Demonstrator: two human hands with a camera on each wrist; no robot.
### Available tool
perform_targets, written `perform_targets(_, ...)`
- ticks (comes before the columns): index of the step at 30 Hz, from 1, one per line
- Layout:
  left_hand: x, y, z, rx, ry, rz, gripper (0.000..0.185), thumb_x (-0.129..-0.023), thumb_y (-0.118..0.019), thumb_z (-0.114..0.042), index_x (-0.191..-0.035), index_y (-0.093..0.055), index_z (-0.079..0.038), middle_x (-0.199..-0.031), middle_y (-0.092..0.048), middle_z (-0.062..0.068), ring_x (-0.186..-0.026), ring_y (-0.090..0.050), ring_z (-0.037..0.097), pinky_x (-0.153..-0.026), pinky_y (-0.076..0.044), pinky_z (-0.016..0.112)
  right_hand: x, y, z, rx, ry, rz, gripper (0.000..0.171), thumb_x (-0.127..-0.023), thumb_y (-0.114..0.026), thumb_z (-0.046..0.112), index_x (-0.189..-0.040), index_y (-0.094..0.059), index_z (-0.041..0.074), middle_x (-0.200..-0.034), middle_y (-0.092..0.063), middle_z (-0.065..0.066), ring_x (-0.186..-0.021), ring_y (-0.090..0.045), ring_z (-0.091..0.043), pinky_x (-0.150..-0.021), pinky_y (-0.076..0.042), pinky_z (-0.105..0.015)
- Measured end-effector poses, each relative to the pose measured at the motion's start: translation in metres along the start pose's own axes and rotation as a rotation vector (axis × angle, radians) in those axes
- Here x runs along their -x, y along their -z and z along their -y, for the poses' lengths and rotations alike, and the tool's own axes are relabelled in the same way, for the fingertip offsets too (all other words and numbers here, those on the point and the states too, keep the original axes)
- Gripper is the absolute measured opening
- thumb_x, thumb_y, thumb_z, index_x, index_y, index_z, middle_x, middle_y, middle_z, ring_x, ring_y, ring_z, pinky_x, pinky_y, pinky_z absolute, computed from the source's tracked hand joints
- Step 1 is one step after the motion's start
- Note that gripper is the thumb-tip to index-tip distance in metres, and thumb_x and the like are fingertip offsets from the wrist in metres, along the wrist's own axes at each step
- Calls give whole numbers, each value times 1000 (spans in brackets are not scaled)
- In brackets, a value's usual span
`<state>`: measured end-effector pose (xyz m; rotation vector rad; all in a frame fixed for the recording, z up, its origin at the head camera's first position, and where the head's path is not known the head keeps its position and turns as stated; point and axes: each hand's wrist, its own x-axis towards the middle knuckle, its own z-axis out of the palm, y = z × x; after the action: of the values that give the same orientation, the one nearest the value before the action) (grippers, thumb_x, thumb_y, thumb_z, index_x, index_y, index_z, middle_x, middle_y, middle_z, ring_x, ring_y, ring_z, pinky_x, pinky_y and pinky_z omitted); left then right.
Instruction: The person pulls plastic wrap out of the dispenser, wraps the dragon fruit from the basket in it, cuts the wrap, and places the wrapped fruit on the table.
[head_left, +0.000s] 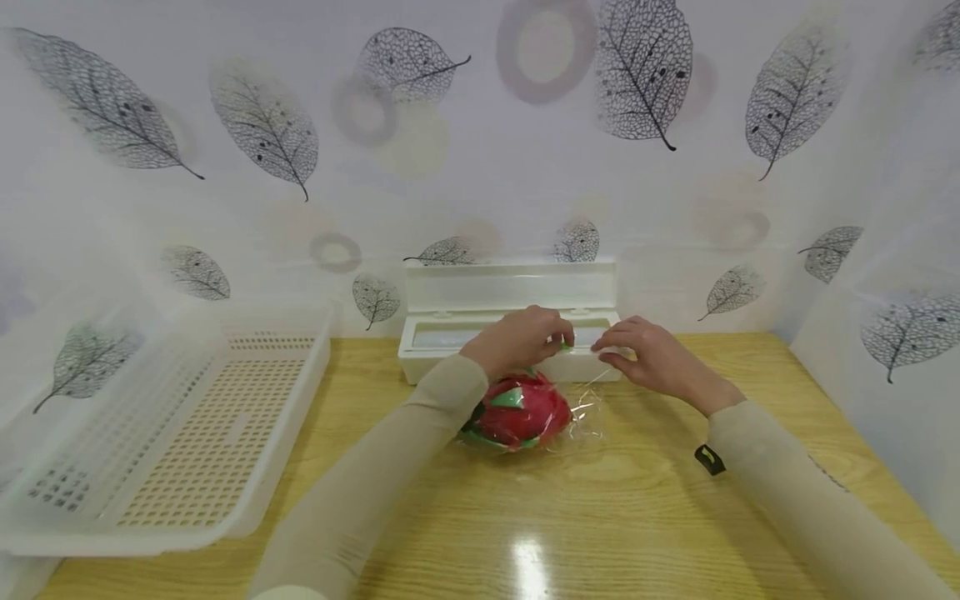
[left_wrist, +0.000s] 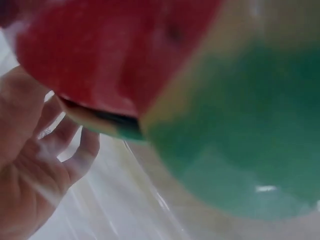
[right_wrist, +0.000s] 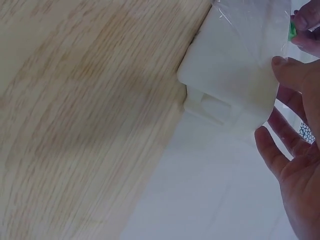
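Note:
A white cling film dispenser box stands at the back of the table with its lid raised. My left hand is at its front rim, pinching a small green slide cutter between thumb and finger. My right hand grips the right end of the box, thumb on the front edge and other fingers behind. A red and green dragon fruit lies in front of the box, under my left wrist. Clear cling film surrounds it and reaches up to the box front.
A white plastic basket with a perforated bottom stands on the left of the wooden table. Behind the box hangs a white leaf-patterned cloth, which also covers the right side. A small black tag shows by my right sleeve.

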<state>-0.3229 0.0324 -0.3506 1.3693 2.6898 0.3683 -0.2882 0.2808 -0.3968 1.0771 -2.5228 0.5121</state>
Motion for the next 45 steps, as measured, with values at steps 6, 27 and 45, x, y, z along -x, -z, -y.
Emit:
perform_targets(6,2,-3,1,-39,7,16,23,-103,-61,-15,-122,-73,-13,-112,-69,6,-100,-65,18,-89,-56,28,-1,1,5,-23,-62,38,10,-92,-74,12,-99,-80,11,-101,-77,-3,-98,-69,-26,-85,-56,-50)
perform_targets(27,1,-4,5,-69,-4,-6,19,-100,-64,-13,-117,-71,-15,-116,-71,5,-106,-68,19,-88,-58,30,-12,7,11,50,-46,134,13,-89,-76,4,-102,-77,4,-96,-74,-8,-89,-67,-27,-83,-55,-48)
perform_targets(45,2,-4,6,-95,2,-23,19,-98,-64,-13,-116,-70,-17,-114,-71,4,-105,-68,17,-88,-58,30,-9,3,10,124,54,55,15,-85,-79,4,-100,-77,4,-95,-76,-6,-87,-70,-24,-87,-54,-48)
